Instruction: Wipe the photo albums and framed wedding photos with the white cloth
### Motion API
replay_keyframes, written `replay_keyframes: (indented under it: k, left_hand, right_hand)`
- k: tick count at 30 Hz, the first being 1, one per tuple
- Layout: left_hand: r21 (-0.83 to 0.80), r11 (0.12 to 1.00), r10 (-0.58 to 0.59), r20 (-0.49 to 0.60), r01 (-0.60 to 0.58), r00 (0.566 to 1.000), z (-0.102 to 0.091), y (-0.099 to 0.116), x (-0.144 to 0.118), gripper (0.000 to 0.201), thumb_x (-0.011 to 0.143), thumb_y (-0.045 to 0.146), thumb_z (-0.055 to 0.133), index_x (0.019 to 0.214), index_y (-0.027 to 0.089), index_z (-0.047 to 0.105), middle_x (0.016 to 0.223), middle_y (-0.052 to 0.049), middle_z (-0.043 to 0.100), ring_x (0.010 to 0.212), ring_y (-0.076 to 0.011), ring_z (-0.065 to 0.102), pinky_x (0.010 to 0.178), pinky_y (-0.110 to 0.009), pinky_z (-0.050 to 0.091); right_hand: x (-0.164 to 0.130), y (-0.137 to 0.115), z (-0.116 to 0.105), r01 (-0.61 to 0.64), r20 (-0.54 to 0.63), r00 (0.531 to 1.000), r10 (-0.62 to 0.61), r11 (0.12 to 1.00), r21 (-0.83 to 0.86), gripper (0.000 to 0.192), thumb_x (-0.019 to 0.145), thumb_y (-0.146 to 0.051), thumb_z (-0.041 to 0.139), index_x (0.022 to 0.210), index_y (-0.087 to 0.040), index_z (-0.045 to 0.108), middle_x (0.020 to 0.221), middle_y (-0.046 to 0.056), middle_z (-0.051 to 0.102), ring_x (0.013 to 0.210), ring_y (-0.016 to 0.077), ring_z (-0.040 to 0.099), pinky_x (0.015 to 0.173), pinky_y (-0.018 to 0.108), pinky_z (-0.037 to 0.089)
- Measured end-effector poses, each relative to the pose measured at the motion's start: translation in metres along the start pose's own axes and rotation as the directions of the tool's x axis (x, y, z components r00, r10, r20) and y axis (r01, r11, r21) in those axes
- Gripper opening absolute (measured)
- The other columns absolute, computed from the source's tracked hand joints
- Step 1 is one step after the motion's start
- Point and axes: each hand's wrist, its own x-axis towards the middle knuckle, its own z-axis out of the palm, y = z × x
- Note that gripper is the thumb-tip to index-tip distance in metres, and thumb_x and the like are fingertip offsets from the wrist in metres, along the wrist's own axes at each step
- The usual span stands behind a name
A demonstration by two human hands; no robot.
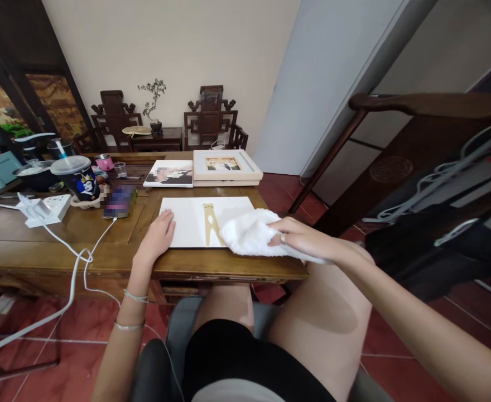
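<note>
We saw the left hand (158, 233) lying flat and released, fingers spread, on the left edge of a white board (191, 220) that sat at the front edge of the table (103, 245). The right hand (302, 239) grasped a white cloth (249, 231), pressing it down on the board's right end; the cloth covered that corner, so we could not make out where the board ended there. A tan stand piece (210, 223) lay on the board's middle, its lower right part slipping under the cloth. A ring showed on one right finger; the thumb was hidden beneath the hand.

Toward the back edge, a framed photo (224, 165) rested beside a flat print (170, 173), whose picture was blurred. Near the left edge stood a cup (80, 177) with a domed lid, next to a power strip (48, 209) and a phone (119, 202), also blurred, with a white cable (78, 262) running off the front edge and down to the floor. Small items behind the cup were too small to tell. A dark chair (417, 167) at the right, draped with cords, was cut off by the picture's edge, and so was the table's left end
</note>
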Motion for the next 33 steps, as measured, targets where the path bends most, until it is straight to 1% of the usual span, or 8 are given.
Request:
replay_keyframes:
  k: [7, 13, 16, 19, 24, 27, 30, 33]
  left_hand:
    - [-0.017, 1.0, 0.007, -0.012, -0.008, 1.0, 0.0, -0.002, 0.001, 0.043, 0.097, 0.028, 0.037, 0.13, 0.01, 0.057, 0.146, -0.017, 0.051, 0.14, -0.0249, 0.043, 0.12, -0.044, 0.029]
    - [-0.027, 1.0, 0.015, -0.013, -0.016, 1.0, 0.0, -0.003, 0.001, 0.043, 0.096, 0.028, 0.036, 0.13, 0.01, 0.057, 0.146, -0.017, 0.051, 0.14, -0.0257, 0.044, 0.12, -0.045, 0.029]
    - [-0.025, 1.0, 0.018, -0.015, -0.018, 1.0, 0.0, -0.002, 0.001, 0.044, 0.097, 0.029, 0.035, 0.13, 0.009, 0.057, 0.146, -0.018, 0.051, 0.14, -0.0257, 0.043, 0.12, -0.045, 0.029]
    - [-0.024, 1.0, 0.015, -0.016, -0.015, 1.0, 0.001, -0.002, 0.001, 0.044, 0.097, 0.028, 0.035, 0.129, 0.01, 0.058, 0.145, -0.017, 0.051, 0.14, -0.0255, 0.043, 0.12, -0.045, 0.029]
    - [-0.021, 1.0, 0.002, -0.012, -0.002, 1.0, 0.001, -0.001, 0.0, 0.043, 0.097, 0.028, 0.035, 0.13, 0.011, 0.057, 0.146, -0.017, 0.051, 0.14, -0.0253, 0.043, 0.12, -0.045, 0.029]
    - [-0.013, 1.0, 0.002, -0.006, -0.002, 1.0, 0.0, 0.0, -0.001, 0.044, 0.097, 0.028, 0.035, 0.13, 0.008, 0.057, 0.146, -0.018, 0.051, 0.14, -0.0254, 0.043, 0.12, -0.045, 0.03]
    - [-0.004, 1.0, 0.001, -0.003, -0.001, 1.0, 0.0, 0.001, 0.0, 0.045, 0.097, 0.027, 0.035, 0.13, 0.006, 0.056, 0.145, -0.02, 0.051, 0.14, -0.0255, 0.043, 0.12, -0.043, 0.029]
    - [-0.006, 1.0, 0.002, -0.004, -0.002, 1.0, 0.0, 0.0, 0.0, 0.044, 0.097, 0.027, 0.035, 0.129, 0.007, 0.057, 0.146, -0.019, 0.051, 0.14, -0.0257, 0.042, 0.12, -0.044, 0.029]
  right_hand:
    - [0.087, 0.022, -0.001, -0.079, -0.236, 0.965, 0.119, 0.982, 0.171, 0.014, 0.061, -0.031, 0.05, 0.061, -0.019, 0.057, 0.077, 0.002, 0.06, 0.077, 0.0199, 0.05, 0.07, 0.031, 0.039]
    - [0.131, 0.035, -0.002, -0.076, -0.324, 0.939, 0.112, 0.99, 0.12, 0.011, 0.064, -0.029, 0.05, 0.064, -0.018, 0.053, 0.083, 0.006, 0.062, 0.079, 0.0217, 0.05, 0.069, 0.032, 0.038]
    - [0.125, 0.035, 0.0, -0.07, -0.329, 0.94, 0.086, 0.996, 0.061, 0.01, 0.066, -0.029, 0.049, 0.063, -0.019, 0.051, 0.079, 0.007, 0.061, 0.08, 0.0228, 0.05, 0.069, 0.033, 0.037]
    - [0.098, 0.03, 0.007, -0.055, -0.304, 0.951, 0.054, 0.998, 0.005, 0.011, 0.067, -0.03, 0.047, 0.061, -0.02, 0.048, 0.074, 0.005, 0.058, 0.079, 0.0227, 0.05, 0.07, 0.033, 0.035]
    - [0.03, 0.01, 0.013, -0.02, -0.133, 0.991, 0.016, 0.999, -0.03, 0.016, 0.067, -0.032, 0.047, 0.055, -0.021, 0.047, 0.064, 0.002, 0.054, 0.07, 0.0204, 0.048, 0.07, 0.032, 0.037]
    - [0.001, -0.002, 0.01, -0.042, -0.048, 0.998, 0.041, 0.999, -0.016, 0.015, 0.066, -0.032, 0.05, 0.055, -0.021, 0.054, 0.068, 0.003, 0.058, 0.077, 0.0224, 0.052, 0.074, 0.033, 0.041]
    - [-0.003, -0.006, 0.006, -0.065, -0.036, 0.997, 0.065, 0.998, 0.006, 0.014, 0.064, -0.032, 0.053, 0.059, -0.021, 0.061, 0.077, 0.004, 0.062, 0.085, 0.0247, 0.055, 0.079, 0.035, 0.042]
    - [0.019, -0.002, 0.005, -0.056, -0.05, 0.997, 0.06, 0.996, 0.075, 0.014, 0.064, -0.031, 0.051, 0.059, -0.02, 0.059, 0.075, 0.004, 0.061, 0.081, 0.0238, 0.054, 0.079, 0.036, 0.042]
